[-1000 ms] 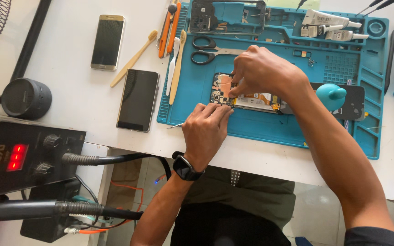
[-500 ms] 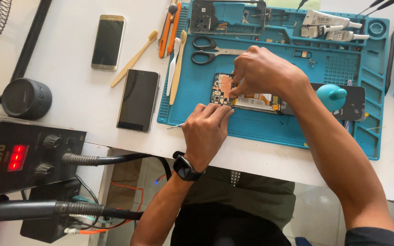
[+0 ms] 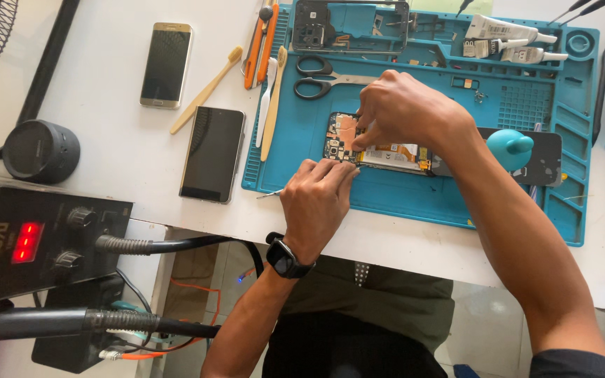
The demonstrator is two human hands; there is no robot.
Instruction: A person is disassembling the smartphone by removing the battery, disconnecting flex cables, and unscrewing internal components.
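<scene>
Opened phone (image 3: 386,150), its back cover off and circuit parts and battery showing, lies flat near the middle of a blue work mat (image 3: 414,196) on a white bench (image 3: 106,140); the right hand (image 3: 404,108) reaches in from the right and rests over the phone's upper end, fingertips pinched together on a part there, though what the grip has hold of is too small to tell; the left hand (image 3: 316,199), with a dark watch (image 3: 285,259) on its wrist, sits just below the phone, fingers curled closed around a thin metal tool (image 3: 271,194) whose free end sticks out to the left while its working end meets the phone's lower edge; black-handled scissors (image 3: 323,77) lie on the mat above the phone; a teal bulb-shaped blower (image 3: 509,147) stands to the right; two more phones, a gold one (image 3: 166,64) and a black one (image 3: 213,154), lie face up on the bench left of the mat; a black heat station with a red display (image 3: 26,241) sits at the left edge.
</scene>
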